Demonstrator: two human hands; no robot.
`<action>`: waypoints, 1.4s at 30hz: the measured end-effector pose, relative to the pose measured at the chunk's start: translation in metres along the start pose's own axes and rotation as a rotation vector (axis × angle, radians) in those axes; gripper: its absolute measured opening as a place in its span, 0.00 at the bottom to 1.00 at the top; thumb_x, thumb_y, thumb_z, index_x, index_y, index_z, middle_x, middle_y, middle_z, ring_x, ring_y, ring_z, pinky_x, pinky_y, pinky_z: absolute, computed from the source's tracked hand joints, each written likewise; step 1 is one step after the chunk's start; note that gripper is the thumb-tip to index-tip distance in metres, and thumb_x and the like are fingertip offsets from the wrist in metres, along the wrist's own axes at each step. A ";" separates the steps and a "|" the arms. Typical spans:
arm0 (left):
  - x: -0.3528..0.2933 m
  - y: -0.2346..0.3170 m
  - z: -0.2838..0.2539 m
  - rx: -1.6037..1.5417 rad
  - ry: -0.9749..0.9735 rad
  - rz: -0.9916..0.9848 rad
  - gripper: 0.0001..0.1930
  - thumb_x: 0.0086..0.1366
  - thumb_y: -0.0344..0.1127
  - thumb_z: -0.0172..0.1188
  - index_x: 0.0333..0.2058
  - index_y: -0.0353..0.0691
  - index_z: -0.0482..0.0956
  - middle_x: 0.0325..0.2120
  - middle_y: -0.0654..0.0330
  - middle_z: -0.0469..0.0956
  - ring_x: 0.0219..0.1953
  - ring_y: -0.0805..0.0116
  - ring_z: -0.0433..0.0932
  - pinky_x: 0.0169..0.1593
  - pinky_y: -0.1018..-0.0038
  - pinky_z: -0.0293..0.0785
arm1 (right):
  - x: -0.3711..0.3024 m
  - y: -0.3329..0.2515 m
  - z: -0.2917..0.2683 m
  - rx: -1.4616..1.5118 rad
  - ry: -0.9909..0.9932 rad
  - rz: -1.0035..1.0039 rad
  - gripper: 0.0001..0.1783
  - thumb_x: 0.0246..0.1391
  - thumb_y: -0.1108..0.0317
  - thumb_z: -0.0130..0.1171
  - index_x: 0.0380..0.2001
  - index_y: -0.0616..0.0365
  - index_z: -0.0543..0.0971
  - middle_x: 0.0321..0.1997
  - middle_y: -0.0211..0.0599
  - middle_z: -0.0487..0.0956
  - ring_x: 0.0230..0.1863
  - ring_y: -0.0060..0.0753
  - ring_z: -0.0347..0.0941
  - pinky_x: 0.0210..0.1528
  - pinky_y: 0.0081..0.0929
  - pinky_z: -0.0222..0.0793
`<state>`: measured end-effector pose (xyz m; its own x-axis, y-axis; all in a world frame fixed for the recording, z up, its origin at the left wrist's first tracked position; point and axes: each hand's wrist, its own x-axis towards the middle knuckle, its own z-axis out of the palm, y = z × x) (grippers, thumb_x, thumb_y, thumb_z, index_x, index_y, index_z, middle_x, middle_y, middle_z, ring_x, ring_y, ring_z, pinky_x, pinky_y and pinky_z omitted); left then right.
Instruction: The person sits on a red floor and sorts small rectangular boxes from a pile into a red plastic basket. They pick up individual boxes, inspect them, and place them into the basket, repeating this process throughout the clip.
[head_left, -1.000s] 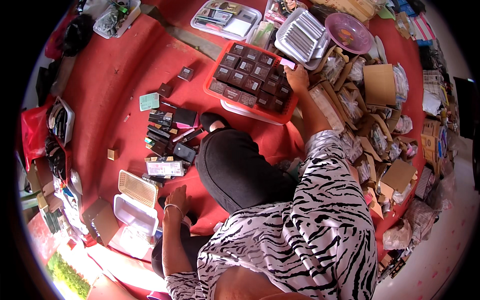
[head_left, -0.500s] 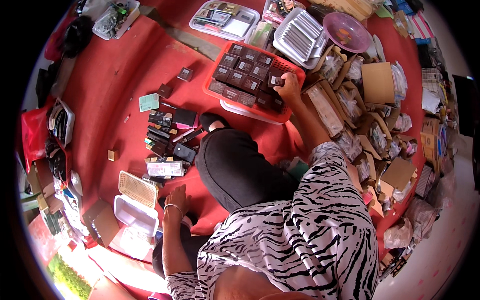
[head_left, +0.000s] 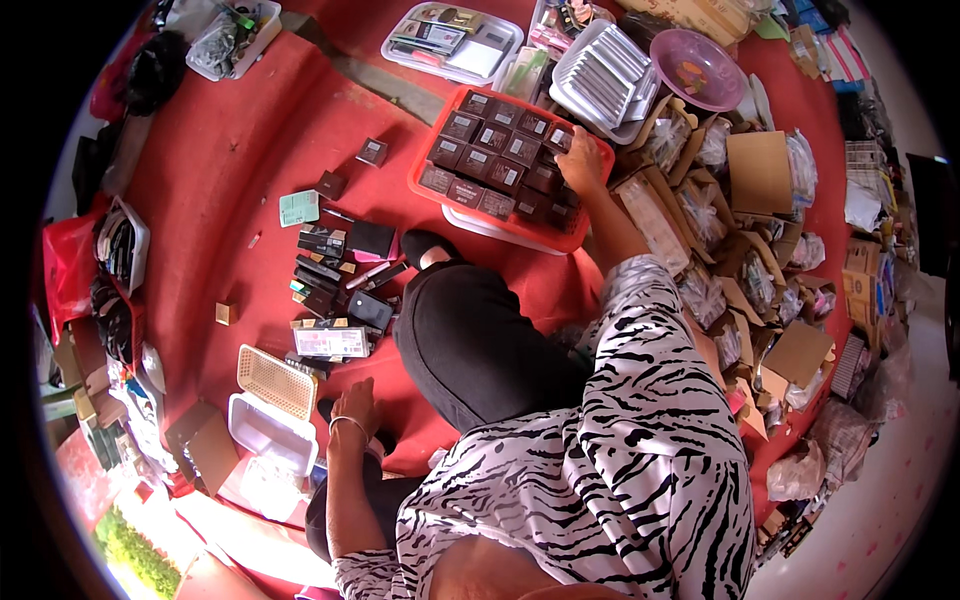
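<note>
A red plastic basket (head_left: 424, 170) holds rows of small dark brown boxes (head_left: 480, 162). At its right end my right hand (head_left: 581, 163) reaches over the rim, fingers closed on one small dark brown box (head_left: 559, 136) in the far right corner. Part of that box is covered by the fingers. Lower left, my left hand (head_left: 355, 404) hangs low beside my leg, fingers loosely extended, with nothing seen in it. A white printed package (head_left: 332, 342) and a tan woven basket (head_left: 276, 380) are nearest to it.
Two loose brown boxes, one of them a cube (head_left: 371, 152), lie left of the red basket. Black cosmetic items (head_left: 372, 240) are heaped before my knee. Opened cardboard boxes (head_left: 757, 172) crowd the right side. Trays and a purple basin (head_left: 698, 70) stand at the back.
My right hand has moved slightly away from me with the small box, which now sits closer to the basket's far right corner. My left hand has barely moved.
</note>
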<state>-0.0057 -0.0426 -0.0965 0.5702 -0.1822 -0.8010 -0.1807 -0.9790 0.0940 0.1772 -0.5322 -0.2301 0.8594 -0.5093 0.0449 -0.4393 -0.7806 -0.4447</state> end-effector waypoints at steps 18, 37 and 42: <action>0.007 -0.001 0.008 -0.004 -0.020 -0.011 0.21 0.59 0.42 0.54 0.49 0.41 0.66 0.46 0.50 0.71 0.48 0.50 0.71 0.51 0.59 0.68 | -0.033 -0.022 0.016 -0.312 -0.168 -0.297 0.41 0.51 0.41 0.48 0.62 0.52 0.55 0.67 0.43 0.51 0.68 0.47 0.45 0.59 0.69 0.40; -0.056 -0.063 -0.041 -0.101 0.370 -0.308 0.15 0.60 0.34 0.49 0.45 0.39 0.71 0.43 0.50 0.75 0.47 0.53 0.74 0.51 0.61 0.67 | -0.023 -0.205 -0.077 0.600 -0.704 -0.210 0.21 0.58 0.56 0.48 0.43 0.65 0.73 0.36 0.41 0.79 0.30 0.27 0.76 0.32 0.20 0.69; -0.080 -0.071 -0.057 -0.121 0.340 -0.493 0.15 0.59 0.32 0.52 0.46 0.40 0.74 0.44 0.56 0.76 0.49 0.61 0.74 0.52 0.61 0.63 | -0.056 -0.278 -0.102 0.558 -0.720 -0.551 0.16 0.54 0.66 0.54 0.42 0.66 0.75 0.33 0.37 0.79 0.31 0.25 0.76 0.32 0.20 0.68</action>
<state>0.0071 0.0364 -0.0050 0.7912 0.2961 -0.5351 0.2509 -0.9551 -0.1576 0.2244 -0.3232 -0.0173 0.9355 0.3406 -0.0936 0.0827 -0.4688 -0.8794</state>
